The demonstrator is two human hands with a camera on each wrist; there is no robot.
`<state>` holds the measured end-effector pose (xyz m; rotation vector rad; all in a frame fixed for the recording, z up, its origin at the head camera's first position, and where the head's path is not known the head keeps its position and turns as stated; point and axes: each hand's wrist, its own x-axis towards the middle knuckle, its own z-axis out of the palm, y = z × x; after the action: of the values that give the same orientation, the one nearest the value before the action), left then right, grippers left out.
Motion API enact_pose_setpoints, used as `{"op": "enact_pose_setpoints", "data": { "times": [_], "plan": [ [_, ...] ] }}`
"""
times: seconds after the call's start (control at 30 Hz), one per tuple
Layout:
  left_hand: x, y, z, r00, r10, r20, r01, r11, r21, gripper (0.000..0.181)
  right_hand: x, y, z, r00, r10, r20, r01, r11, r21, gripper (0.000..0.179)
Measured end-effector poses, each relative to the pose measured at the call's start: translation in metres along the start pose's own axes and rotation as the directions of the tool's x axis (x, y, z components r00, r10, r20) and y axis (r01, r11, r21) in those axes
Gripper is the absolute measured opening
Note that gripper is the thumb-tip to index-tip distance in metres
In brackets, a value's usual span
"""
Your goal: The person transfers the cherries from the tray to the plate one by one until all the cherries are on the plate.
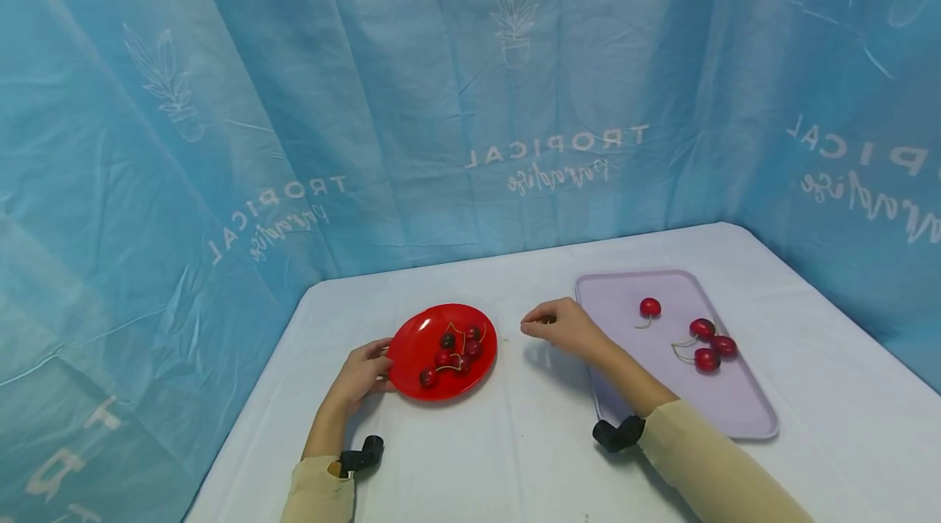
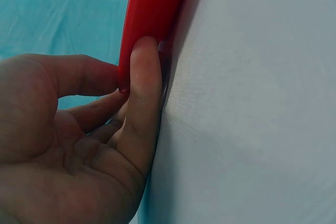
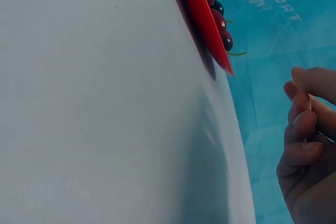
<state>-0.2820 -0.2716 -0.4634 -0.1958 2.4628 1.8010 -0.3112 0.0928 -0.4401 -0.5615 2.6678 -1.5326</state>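
My left hand (image 1: 362,374) pinches the near left rim of a round red plate (image 1: 413,347). In the left wrist view the plate (image 2: 152,9) has the thumb on one side of its edge and a finger (image 2: 143,77) under the other. Several dark red cherries (image 1: 443,358) with thin stems lie on the plate. Between plate and tray, above the table, hovers my right hand (image 1: 566,328), its fingers (image 3: 302,124) loosely curled and no cherry visible in them. On the pale purple tray (image 1: 625,359) are several more cherries (image 1: 707,359), one (image 1: 650,308) apart from the others.
A white cloth covers the table (image 1: 470,458), and the tray with its raised rim stands on the right. Blue printed curtains (image 1: 441,98) hang behind the table and along both sides. Each wrist carries a black strap-on camera (image 1: 362,454).
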Motion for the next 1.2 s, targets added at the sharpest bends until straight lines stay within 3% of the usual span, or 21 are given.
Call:
{"op": "enact_pose_setpoints", "data": {
  "times": [0.7,1.2],
  "plan": [
    [-0.003,0.001,0.001,1.0,-0.014,-0.001,0.014,1.0,0.003,0.049,-0.022,0.005,-0.026,1.0,0.024,0.02,-0.025,0.999,0.025,0.03],
    [-0.001,0.0,0.0,1.0,-0.001,0.003,0.001,1.0,-0.001,0.045,-0.042,0.016,-0.063,0.997,0.081,0.001,-0.081,0.997,0.015,0.036]
  ]
}}
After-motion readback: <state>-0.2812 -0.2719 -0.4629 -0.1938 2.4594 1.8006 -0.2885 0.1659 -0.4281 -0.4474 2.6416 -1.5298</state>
